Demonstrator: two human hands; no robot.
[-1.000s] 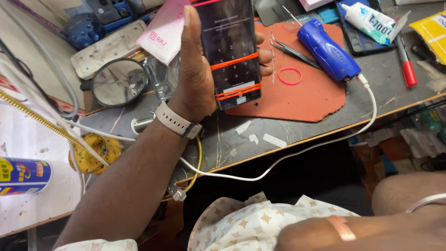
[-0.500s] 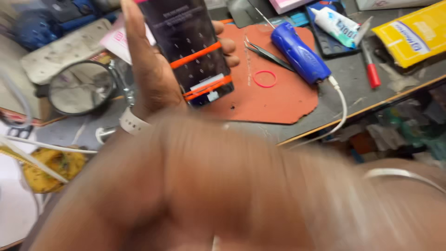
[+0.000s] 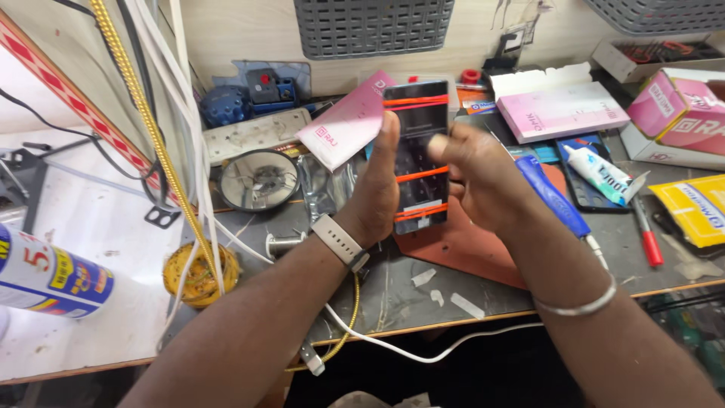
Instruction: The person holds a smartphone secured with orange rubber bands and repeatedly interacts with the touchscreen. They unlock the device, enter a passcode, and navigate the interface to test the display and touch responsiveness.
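Left hand [image 3: 375, 198] grips the phone [image 3: 418, 155] upright above the middle of the bench [image 3: 423, 302], thumb on its left edge, orange rubber bands [image 3: 423, 174] across the screen. Right hand [image 3: 479, 175] is loosely curled at its right edge; whether it pinches anything, cannot tell. Judgement: keep bands evenly spaced, support over the red mat [image 3: 461, 245].

The left hand [image 3: 375, 198] covers the phone's [image 3: 420, 151] left edge, and the right hand [image 3: 483, 177], slightly blurred, hides its right edge. The mat [image 3: 464, 245] lies partly under both. The spray can [image 3: 49, 276] is cut off at the left edge, the yellow packet [image 3: 698, 208] at the right.
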